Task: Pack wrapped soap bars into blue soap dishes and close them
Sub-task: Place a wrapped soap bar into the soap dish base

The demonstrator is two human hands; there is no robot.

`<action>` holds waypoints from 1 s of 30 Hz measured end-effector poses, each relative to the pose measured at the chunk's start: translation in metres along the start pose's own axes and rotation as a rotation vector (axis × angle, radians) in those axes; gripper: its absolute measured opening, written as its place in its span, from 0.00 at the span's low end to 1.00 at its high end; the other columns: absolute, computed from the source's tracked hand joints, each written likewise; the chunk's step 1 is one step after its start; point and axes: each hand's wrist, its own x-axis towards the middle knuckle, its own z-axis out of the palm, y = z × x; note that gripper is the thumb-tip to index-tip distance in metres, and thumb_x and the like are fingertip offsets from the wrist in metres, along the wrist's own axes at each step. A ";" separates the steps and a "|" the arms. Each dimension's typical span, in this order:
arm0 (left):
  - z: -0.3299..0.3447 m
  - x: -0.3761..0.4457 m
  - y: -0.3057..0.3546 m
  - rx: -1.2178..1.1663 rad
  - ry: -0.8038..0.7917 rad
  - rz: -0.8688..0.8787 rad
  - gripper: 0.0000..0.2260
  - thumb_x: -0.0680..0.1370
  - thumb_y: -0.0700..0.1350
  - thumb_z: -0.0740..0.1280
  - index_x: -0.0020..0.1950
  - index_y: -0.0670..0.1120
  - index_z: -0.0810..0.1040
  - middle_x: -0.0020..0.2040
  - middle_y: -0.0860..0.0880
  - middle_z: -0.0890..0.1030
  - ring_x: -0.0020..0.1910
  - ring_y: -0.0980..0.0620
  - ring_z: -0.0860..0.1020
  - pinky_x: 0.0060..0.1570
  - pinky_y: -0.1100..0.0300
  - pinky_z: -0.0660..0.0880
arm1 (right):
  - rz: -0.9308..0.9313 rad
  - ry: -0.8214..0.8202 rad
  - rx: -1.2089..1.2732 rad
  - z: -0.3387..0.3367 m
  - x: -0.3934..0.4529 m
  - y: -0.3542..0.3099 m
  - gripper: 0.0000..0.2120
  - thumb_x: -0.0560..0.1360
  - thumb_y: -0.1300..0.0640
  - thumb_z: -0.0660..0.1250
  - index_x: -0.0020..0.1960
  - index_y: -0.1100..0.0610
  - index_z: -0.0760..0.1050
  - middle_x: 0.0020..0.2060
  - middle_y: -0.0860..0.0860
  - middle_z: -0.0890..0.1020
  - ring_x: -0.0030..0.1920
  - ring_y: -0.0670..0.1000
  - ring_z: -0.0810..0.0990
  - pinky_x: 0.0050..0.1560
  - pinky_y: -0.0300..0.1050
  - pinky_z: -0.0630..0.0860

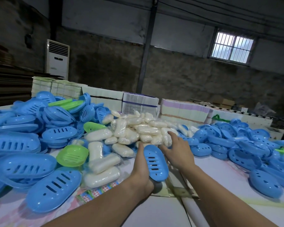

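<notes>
Near the front edge of the table [220, 174], the left hand [142, 167] holds one blue soap dish [156, 163]. The right hand [179, 145], fingers spread wide, reaches to the heap of wrapped soap bars [138, 130]. Many dishes look unpacked.

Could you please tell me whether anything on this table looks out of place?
Yes: a few green plastic soap dishes lie among the blue plastic soap dishes on the left, one open beside the wrapped white soap bars.

Dim daylight from barred window [231, 46], perhaps wide-angle edge stretch.
</notes>
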 end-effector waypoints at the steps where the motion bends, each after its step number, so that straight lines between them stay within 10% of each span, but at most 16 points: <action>1: 0.000 0.000 0.000 -0.003 -0.006 0.005 0.28 0.77 0.69 0.60 0.46 0.43 0.79 0.37 0.45 0.81 0.34 0.48 0.79 0.36 0.54 0.78 | -0.002 -0.027 -0.112 0.002 0.009 0.000 0.31 0.76 0.38 0.61 0.76 0.45 0.58 0.65 0.53 0.73 0.64 0.58 0.70 0.54 0.53 0.72; 9: 0.000 0.007 0.000 -0.138 0.052 -0.042 0.34 0.69 0.70 0.68 0.54 0.40 0.79 0.34 0.43 0.81 0.30 0.44 0.80 0.25 0.51 0.79 | -0.072 0.033 -0.350 0.005 0.035 0.005 0.10 0.78 0.49 0.58 0.52 0.54 0.63 0.46 0.54 0.80 0.44 0.57 0.74 0.35 0.48 0.66; 17: 0.000 0.008 0.002 -0.160 0.009 -0.061 0.38 0.72 0.71 0.64 0.67 0.42 0.78 0.46 0.41 0.81 0.42 0.43 0.80 0.32 0.50 0.80 | -0.133 0.246 0.584 -0.043 -0.016 0.015 0.10 0.76 0.55 0.66 0.50 0.40 0.70 0.39 0.46 0.78 0.38 0.46 0.75 0.33 0.38 0.70; 24: -0.001 0.006 0.004 -0.249 -0.066 -0.031 0.32 0.78 0.68 0.61 0.64 0.41 0.79 0.53 0.37 0.85 0.52 0.40 0.83 0.53 0.45 0.79 | -0.555 -0.139 0.171 -0.057 -0.039 -0.009 0.14 0.74 0.42 0.62 0.57 0.38 0.65 0.41 0.43 0.76 0.42 0.44 0.73 0.43 0.46 0.74; 30: -0.003 0.007 0.004 -0.224 -0.067 -0.014 0.31 0.78 0.69 0.57 0.60 0.43 0.79 0.47 0.36 0.86 0.41 0.39 0.86 0.43 0.45 0.81 | -0.602 -0.130 -0.037 -0.053 -0.044 -0.014 0.13 0.74 0.48 0.69 0.58 0.44 0.74 0.41 0.36 0.71 0.47 0.43 0.69 0.49 0.51 0.74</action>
